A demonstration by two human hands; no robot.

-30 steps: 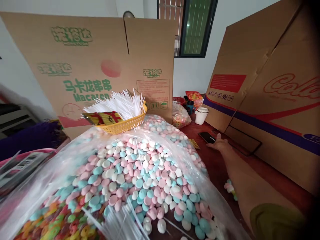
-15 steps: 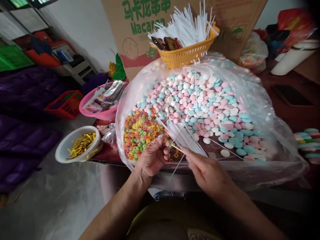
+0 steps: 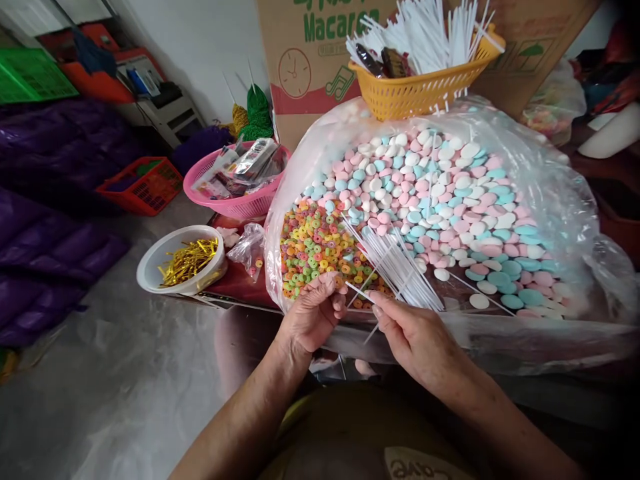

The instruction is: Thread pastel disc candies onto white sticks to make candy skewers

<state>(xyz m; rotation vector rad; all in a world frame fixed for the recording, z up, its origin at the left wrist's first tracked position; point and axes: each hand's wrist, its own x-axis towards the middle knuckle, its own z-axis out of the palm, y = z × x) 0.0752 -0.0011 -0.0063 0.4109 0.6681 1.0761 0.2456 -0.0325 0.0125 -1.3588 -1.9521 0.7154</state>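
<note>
My left hand (image 3: 316,312) is closed in a pinch, with what looks like a small orange ring candy (image 3: 340,283) at its fingertips. In my right hand (image 3: 417,337) a thin white stick (image 3: 359,292) is held between thumb and forefinger, its tip pointing left close to the pinched ring. Behind both hands lies a heap of colourful ring candies (image 3: 320,247). A bundle of white sticks (image 3: 400,267) rests just beyond my right hand, beside a big spread of pink, white and blue oval candies (image 3: 440,187) on clear plastic.
A yellow basket (image 3: 425,93) of white sticks stands at the back before a cardboard box (image 3: 310,100). At left are a pink basket (image 3: 235,207) of packets and a white bowl (image 3: 150,267) of gold twist ties. The table's front edge runs below my hands.
The view has turned, shifting the scene rightward and slightly up. Both hands keep their pinches, and the stick's tip remains near the left fingertips.
</note>
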